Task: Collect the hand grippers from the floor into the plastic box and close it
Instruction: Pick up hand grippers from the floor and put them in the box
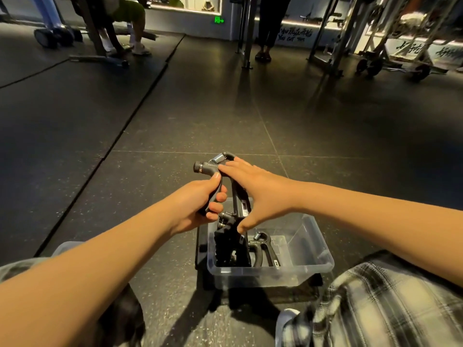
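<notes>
While my left hand clenches one handle of a hand gripper, my right hand lies flat-fingered across its top, just above the plastic box. Several grippers already sit inside, below my right thumb; this one still needs dropping in, then the box shutting.

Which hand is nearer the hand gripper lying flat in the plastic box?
Right. The right hand has its thumb just above-left of that hand gripper; the left hand is farther left, by the plastic box edge, gripping a raised hand gripper.
</notes>
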